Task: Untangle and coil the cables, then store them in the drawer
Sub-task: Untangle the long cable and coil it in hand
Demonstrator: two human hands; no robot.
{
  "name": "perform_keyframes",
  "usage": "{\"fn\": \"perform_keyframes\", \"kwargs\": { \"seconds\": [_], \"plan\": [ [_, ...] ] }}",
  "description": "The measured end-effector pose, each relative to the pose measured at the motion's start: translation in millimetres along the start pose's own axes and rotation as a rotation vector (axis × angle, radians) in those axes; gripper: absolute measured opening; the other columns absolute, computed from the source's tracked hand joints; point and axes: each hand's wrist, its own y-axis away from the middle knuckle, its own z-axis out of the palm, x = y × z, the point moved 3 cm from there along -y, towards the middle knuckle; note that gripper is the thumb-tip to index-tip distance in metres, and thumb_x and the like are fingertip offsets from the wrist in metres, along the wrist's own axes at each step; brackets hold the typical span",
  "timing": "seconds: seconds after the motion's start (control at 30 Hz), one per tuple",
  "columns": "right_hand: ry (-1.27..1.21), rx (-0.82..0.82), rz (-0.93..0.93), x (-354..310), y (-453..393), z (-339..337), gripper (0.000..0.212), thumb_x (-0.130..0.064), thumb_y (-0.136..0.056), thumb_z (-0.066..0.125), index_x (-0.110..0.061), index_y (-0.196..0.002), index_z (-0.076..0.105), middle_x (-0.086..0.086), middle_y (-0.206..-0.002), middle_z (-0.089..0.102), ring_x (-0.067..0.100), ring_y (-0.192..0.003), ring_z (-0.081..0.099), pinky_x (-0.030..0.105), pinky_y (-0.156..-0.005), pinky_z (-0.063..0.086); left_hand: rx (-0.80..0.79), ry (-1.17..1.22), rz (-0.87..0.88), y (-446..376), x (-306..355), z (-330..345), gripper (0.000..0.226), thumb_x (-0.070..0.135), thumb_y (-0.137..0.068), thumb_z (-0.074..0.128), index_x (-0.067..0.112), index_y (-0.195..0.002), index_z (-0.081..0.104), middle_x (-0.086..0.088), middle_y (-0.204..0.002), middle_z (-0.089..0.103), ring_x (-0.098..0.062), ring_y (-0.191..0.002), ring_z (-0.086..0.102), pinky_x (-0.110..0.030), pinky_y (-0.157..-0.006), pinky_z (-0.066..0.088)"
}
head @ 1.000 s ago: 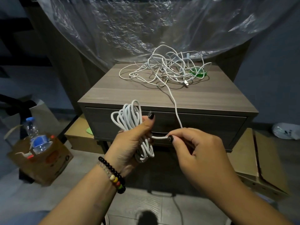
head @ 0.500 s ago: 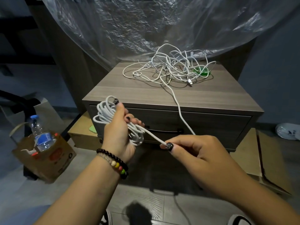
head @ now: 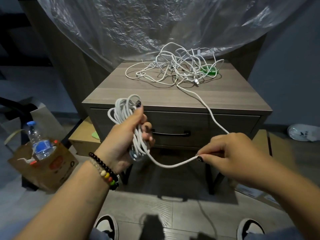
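Nearest the viewer, the right hand (head: 232,158) pinches the cable (head: 173,165) between thumb and fingertips, low and out to the right. From that pinch a slack span sags leftward and rises into the coil (head: 124,110), which the left hand (head: 126,135) grips with fingers and thumb curled round the bundled loops. The coil's long axis stands roughly upright, its loops spilling above and below the fist. The two hands are well apart, level with the drawer (head: 174,125) front, which looks closed, its dark handle just behind the left fingers.

The relation that matters is this: the free run of cable leaves the right hand upward and away, climbing over the front edge of the nightstand (head: 110,94) to the tangle (head: 180,66) at the back of the top. So the uncoiled length lies ahead and to the right of the coil, fed through the right hand. That hand is the nearer one to the incoming line, and I judge the next wrap would call for it to carry the slack across to the left, over the upright coil, while the left holds steady. The pull would drag on the tangle, which may snag, since several strands still cross there beside a green thing (head: 209,70) I cannot identify
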Motion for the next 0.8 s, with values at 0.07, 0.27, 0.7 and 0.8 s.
{"fn": "perform_keyframes", "kwargs": {
  "seconds": [0.07, 0.27, 0.7, 0.8],
  "plan": [
    [0.049, 0.059, -0.086, -6.1, 0.5, 4.8, 0.011, -0.031, -0.086, 0.067, -0.035, -0.091, 0.076, -0.023, -0.075, 0.059, -0.001, -0.073, 0.056, 0.024, -0.07, 0.049, -0.028, -0.08, -0.026, 1.9, -11.1, 4.8, 0.028, 0.037, -0.087, 0.052, 0.015, -0.07, 0.053, -0.005, -0.077, 0.071, -0.012, -0.062, 0.068, -0.026, -0.062, 0.057],
    [-0.001, 0.336, -0.327, -20.5, 1.2, 2.3, 0.011, -0.024, -0.084, 0.072, -0.024, -0.093, 0.077, -0.012, -0.078, 0.065, 0.006, -0.072, 0.061, 0.034, -0.062, 0.054, -0.187, -0.237, -0.184, 11.3, -33.1, 12.6, 0.027, 0.036, -0.082, 0.052, 0.011, -0.093, 0.055, -0.014, -0.112, 0.07, -0.03, -0.104, 0.067, -0.052, -0.087, 0.052],
    [-0.003, 0.382, -0.369, -9.7, -9.7, -8.0, 0.02, -0.038, -0.081, 0.065, -0.023, -0.087, 0.076, -0.013, -0.078, 0.068, 0.005, -0.074, 0.064, 0.032, -0.067, 0.051, -0.299, -0.551, -0.101, 12.4, -33.2, 17.2, 0.043, 0.038, -0.079, 0.064, 0.002, -0.101, 0.063, -0.009, -0.064, 0.057, -0.008, -0.047, 0.048, -0.018, -0.046, 0.045],
    [0.107, 0.364, -0.412, -2.1, -14.3, -17.2, 0.023, -0.042, -0.085, 0.061, -0.023, -0.087, 0.074, -0.015, -0.077, 0.065, 0.005, -0.07, 0.06, 0.022, -0.07, 0.039, -0.296, -0.725, -0.048, 9.7, -28.6, 13.2, 0.05, 0.034, -0.071, 0.081, -0.002, -0.102, 0.064, -0.031, -0.082, 0.056, -0.032, -0.064, 0.056, -0.034, -0.059, 0.055]
  ]
}}
